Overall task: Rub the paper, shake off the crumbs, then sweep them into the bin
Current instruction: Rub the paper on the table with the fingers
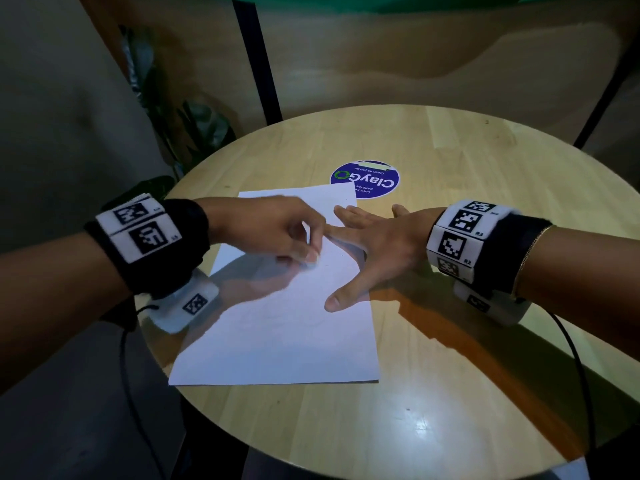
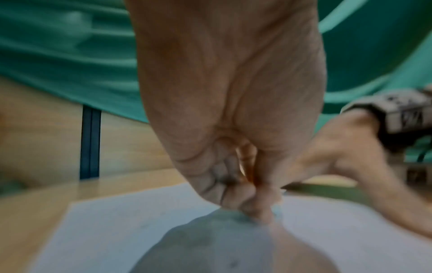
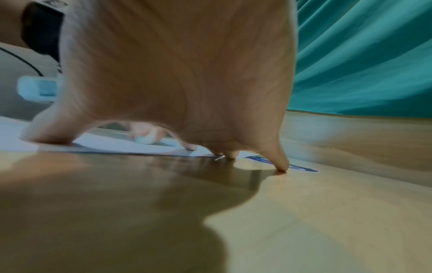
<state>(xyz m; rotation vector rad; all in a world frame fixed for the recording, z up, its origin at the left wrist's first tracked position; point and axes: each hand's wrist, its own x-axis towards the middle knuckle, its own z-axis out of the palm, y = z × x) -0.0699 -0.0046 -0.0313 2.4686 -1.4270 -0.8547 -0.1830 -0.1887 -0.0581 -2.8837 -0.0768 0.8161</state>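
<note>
Rubbing stage, early in the task.

Left hand pinched on a small white piece, probably an eraser, blurred, against the paper on the table; right hand splayed flat, pinning it. Shaking and sweeping left; no bin visible.

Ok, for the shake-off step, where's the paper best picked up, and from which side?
Take the paper by its near short edge, coming from the person's side. That end lies bare, while the right hand presses the far half flat and the left hand rubs there with a small white eraser. The near left corner seems to overhang the round table rim, so fingers could probably slip under.
</note>
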